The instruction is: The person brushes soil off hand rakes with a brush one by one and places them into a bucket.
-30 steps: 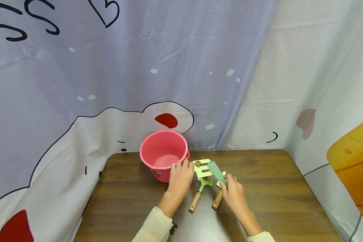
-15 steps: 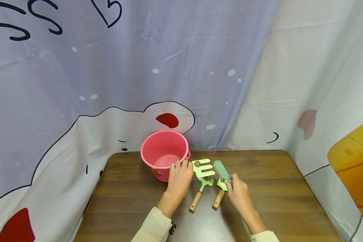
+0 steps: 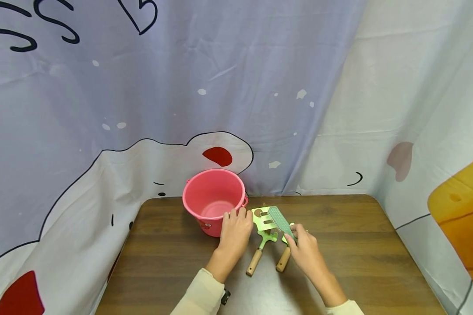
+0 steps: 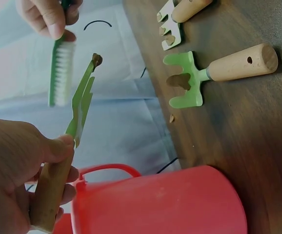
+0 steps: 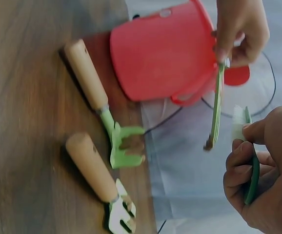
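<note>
Clearly, from the head, we see the left hand (image 3: pixel 236 229) just in front of a pink bucket (image 3: pixel 210 229) near the back edge of a wooden table (image 3: pixel 362 253). Our right hand (image 3: pixel 305 247) holds a green brush (image 3: pixel 280 221), whose head covers part of a light-green fork (image 3: pixel 259 223). Below them we find a green rake (image 3: pixel 254 262) and a paler pronged tool (image 3: pixel 284 259), both with wooden handles. A printed curtain (image 3: pixel 260 87) hangs behind.

At the left wrist, we see that hand's fingers and thumb closed around the fork's wooden handle, tines raised above the table, with a brown clump (image 4: pixel 97 59) at the tip. The brush's white bristles (image 4: pixel 64 73) face the tines, near but apart, while the right hand grips its handle. A small crumb (image 4: pixel 171 118) lies by the table edge.

At the right wrist, we see the right hand's fingers curled around the brush, with a narrow gap to the fork. Rake and pronged tool lie side by side, apart, both brown-patched.
</note>
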Tool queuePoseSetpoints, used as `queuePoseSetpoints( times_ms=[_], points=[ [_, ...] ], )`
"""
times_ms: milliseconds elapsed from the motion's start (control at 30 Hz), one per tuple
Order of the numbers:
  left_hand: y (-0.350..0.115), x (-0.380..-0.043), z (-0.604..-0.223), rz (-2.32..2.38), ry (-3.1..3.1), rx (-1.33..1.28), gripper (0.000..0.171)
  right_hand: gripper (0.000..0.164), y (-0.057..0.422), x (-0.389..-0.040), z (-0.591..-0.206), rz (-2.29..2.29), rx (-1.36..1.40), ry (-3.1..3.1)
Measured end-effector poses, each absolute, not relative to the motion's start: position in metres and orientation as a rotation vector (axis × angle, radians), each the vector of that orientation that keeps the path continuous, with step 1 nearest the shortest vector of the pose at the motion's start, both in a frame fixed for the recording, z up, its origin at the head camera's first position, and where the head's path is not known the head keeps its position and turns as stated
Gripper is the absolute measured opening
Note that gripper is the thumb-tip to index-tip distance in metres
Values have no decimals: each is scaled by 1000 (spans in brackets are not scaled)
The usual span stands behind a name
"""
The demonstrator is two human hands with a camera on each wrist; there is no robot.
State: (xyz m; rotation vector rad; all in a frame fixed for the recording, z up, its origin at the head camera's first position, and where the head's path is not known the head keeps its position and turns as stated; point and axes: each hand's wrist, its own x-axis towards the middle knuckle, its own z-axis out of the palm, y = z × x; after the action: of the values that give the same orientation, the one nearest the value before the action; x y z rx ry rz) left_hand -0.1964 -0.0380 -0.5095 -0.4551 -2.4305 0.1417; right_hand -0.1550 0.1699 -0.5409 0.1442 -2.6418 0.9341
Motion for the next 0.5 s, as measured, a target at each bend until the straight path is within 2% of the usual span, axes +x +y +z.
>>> queuePoseSetpoints(
  times_ms=[400,500],
  points=[
    [-35,-196,-512,143,-2429,-456,27,23,147,-151,-545,906,259,-2658],
    [-35,-195,-513,150,-2495,-462,21,23,149,-152,-549,882,253,-2635]
  ],
)
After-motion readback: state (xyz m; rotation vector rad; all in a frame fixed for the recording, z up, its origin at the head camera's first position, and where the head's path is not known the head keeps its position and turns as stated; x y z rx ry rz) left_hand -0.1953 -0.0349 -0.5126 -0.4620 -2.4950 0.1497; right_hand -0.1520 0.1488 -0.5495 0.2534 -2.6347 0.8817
